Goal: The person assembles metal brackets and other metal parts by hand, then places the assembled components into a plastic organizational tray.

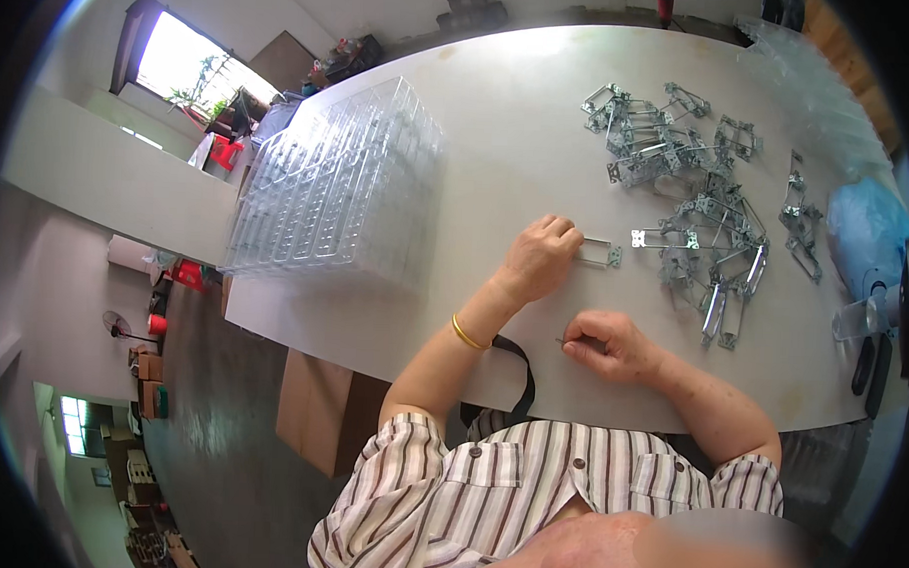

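- Left hand (543,257), centre of frame: fingers bent and drawn together over the left end of a slim metal frame (614,257); grasping it there, that end hidden by the fingertips.
- Metal frame: extends rightward from those fingers, its two long rods lying side by side and its plated end in plain sight, low over the white table (511,96) or on it; cannot tell which.
- Right hand (617,348), lower and right of the left one: fingers curled in, thumb against the index finger, pinching a small thin piece (560,340). Its tip pokes out leftward; too small to identify.
- Metal frame sits above the right hand's fingers in the frame, apart from them.
- Pile of similar metal brackets (669,151), upper right: near the held frame's plated end, not touching it.
- Stacked clear plastic trays (328,189), upper left, well apart from both hands.
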### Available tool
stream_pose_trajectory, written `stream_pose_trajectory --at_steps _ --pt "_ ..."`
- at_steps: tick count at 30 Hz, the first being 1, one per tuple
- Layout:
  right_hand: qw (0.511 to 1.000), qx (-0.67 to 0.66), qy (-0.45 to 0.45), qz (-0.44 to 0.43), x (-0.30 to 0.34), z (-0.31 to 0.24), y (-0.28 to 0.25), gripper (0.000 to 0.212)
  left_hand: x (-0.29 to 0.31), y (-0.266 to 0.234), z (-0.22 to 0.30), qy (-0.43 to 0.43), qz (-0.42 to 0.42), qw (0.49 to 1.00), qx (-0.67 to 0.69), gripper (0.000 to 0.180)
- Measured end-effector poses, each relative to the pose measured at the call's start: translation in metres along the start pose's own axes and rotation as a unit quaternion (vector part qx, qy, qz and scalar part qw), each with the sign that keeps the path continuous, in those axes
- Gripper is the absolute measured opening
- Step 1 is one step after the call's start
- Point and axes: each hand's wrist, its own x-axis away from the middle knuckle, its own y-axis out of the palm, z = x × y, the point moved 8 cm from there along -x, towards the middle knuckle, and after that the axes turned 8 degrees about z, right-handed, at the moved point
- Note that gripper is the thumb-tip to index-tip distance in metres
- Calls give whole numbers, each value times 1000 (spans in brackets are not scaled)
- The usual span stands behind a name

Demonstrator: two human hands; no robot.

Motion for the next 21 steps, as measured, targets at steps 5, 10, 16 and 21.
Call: stream_pose_trajectory --at_steps 5,10,16,21 --pt "1000 -7 -22 16 -4 -2 -1 11 5 -5 3 16 43 998 -39 17" --pt "1000 -23 17 13 -1 -4 -1 12 8 -1 0 -6 58 998 -16 24" --pt "989 -80 123 -2 7 22 5 11 14 -8 6 -31 24 999 30 37" --pt "979 -143 142 3 4 15 3 8 16 -4 1 -38 3 999 31 37"
